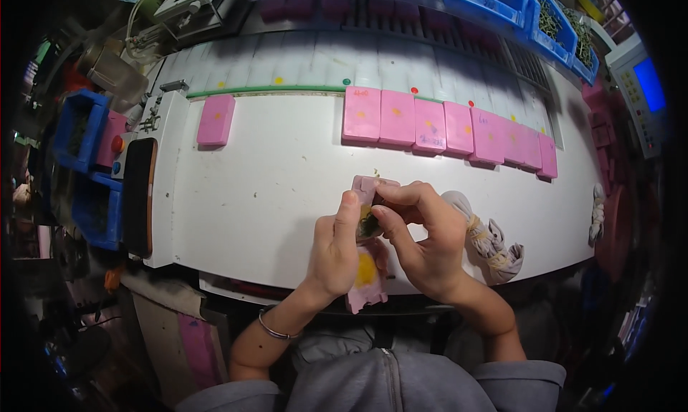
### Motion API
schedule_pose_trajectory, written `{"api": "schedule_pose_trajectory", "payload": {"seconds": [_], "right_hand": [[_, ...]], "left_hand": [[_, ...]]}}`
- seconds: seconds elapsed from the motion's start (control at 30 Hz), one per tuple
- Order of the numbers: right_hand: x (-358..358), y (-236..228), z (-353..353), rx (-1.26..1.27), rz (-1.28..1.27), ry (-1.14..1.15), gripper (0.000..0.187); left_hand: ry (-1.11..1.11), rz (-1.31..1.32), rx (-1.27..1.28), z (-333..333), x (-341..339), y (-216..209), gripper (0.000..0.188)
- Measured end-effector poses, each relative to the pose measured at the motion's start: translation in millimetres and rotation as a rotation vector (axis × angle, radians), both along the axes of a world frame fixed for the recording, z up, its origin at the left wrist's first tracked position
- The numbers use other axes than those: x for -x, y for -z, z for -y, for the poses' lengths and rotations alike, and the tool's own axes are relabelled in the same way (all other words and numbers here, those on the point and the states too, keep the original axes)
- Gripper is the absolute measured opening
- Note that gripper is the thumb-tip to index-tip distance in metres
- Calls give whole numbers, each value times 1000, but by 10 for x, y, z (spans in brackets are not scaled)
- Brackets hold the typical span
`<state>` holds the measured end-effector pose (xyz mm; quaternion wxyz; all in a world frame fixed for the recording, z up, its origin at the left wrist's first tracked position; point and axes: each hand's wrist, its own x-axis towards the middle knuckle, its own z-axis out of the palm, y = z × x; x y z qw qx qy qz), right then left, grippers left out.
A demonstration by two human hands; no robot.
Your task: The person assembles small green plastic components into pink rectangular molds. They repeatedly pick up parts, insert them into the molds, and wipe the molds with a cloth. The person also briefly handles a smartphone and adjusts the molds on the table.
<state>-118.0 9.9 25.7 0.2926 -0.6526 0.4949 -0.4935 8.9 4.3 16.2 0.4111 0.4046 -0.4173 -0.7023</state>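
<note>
Over the table's near edge I hold an opened pink rubber mold point(367, 269), its lower flap hanging down with a yellow patch and a jagged edge. My left hand point(335, 251) is closed round the mold's left side, thumb pointing up along it. My right hand point(424, 233) is closed at the upper right, its thumb and fingertips pressed to the mold. A small dark green piece point(369, 226) shows between the hands; its shape is partly hidden by the fingers. Tiny greenish bits point(377, 173) are just beyond the mold.
A row of pink molds point(430, 125) stands at the back right, and a single pink mold point(216, 120) at the back left. A twisted grey cloth point(494, 247) lies right of my hands. A phone point(140, 197) rests at left; blue bins point(548, 25) hold green pieces.
</note>
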Motion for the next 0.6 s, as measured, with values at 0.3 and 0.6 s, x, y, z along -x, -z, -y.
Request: {"api": "schedule_pose_trajectory", "payload": {"seconds": [0.3,0.6], "right_hand": [[244,-49,-169,-102,463,-57,13],[157,32,-254,186,-139,44,23]], "left_hand": [[-15,-323,-332,161,-286,168,63],[-36,-34,-26,-61,-187,-71,10]]}}
